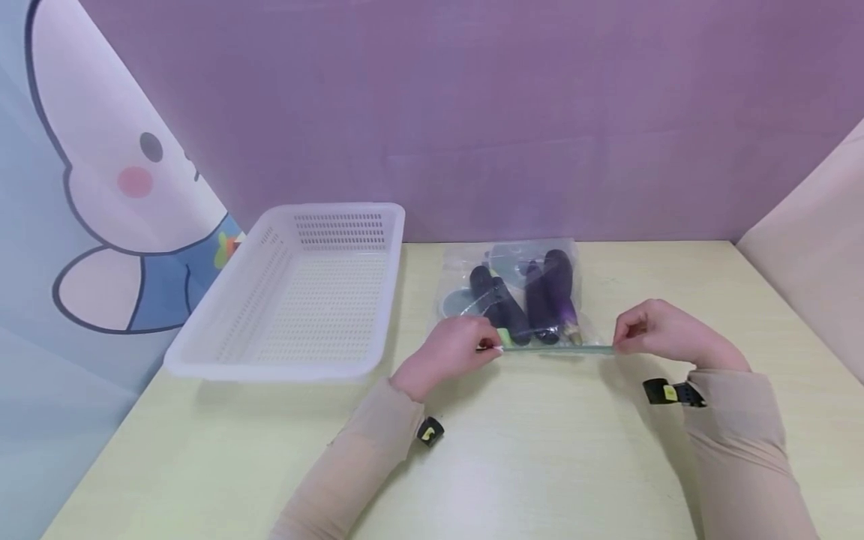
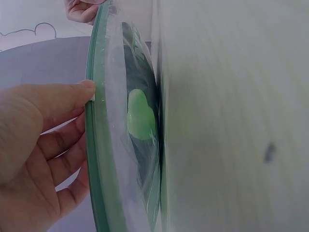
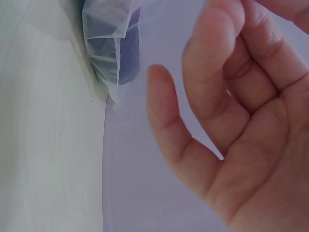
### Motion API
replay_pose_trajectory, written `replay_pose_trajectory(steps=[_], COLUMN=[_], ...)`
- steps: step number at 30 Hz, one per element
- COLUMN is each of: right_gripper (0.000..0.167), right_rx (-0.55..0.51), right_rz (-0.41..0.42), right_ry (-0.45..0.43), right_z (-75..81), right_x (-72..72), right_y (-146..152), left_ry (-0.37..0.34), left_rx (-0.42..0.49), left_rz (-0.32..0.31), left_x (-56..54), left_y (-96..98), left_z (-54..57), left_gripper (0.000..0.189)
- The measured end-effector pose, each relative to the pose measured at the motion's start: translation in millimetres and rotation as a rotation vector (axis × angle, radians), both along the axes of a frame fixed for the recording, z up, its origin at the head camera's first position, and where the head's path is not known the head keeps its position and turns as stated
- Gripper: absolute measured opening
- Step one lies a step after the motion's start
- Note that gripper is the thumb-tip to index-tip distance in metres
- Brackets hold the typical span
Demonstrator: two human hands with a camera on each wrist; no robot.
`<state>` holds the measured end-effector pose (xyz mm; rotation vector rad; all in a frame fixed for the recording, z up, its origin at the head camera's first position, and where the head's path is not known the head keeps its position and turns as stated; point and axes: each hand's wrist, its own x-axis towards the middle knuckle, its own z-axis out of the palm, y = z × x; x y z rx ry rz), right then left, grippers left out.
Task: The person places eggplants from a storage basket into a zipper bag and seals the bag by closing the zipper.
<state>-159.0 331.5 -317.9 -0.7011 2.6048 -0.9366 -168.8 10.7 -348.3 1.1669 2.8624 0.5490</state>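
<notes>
A clear zip bag (image 1: 459, 261) lies on the table with several dark purple eggplants (image 1: 557, 281) inside it. Its green zip strip (image 1: 560, 349) runs along the edge nearest me, stretched between my two hands. At the left part of that strip my left hand (image 1: 455, 346) pinches the zip, thumb by a small white slider (image 2: 92, 97) in the left wrist view. My right hand (image 1: 658, 331) pinches the strip's right end between thumb and forefinger, the other fingers curved. Through the plastic a light green patch (image 2: 140, 116) shows against a dark eggplant.
A white plastic basket (image 1: 278, 370) with slotted walls stands left of the bag. Behind the table (image 1: 526, 450) hangs a purple cloth (image 1: 472, 112). A cartoon-printed cloth (image 1: 135, 225) covers the left side, and a pale one (image 1: 810, 247) the right.
</notes>
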Motion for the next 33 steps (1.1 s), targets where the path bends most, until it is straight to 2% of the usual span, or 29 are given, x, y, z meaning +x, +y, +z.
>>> replay_pose_trajectory(steps=[23,33], right_gripper=[0.007,0.006], right_rx=[-0.016,-0.022], right_rz=[-0.029,-0.051], right_ry=[-0.017,-0.029], right_z=[3.0,4.7], right_x=[2.4,4.0], right_y=[1.4,5.9], left_ry=[0.049,0.088], left_rx=[0.041,0.022], left_rz=[-0.031,-0.032], left_x=[2.0,4.3], left_y=[-11.6,-13.6], left_z=[-1.3,5.6], left_gripper=[0.006,0.007])
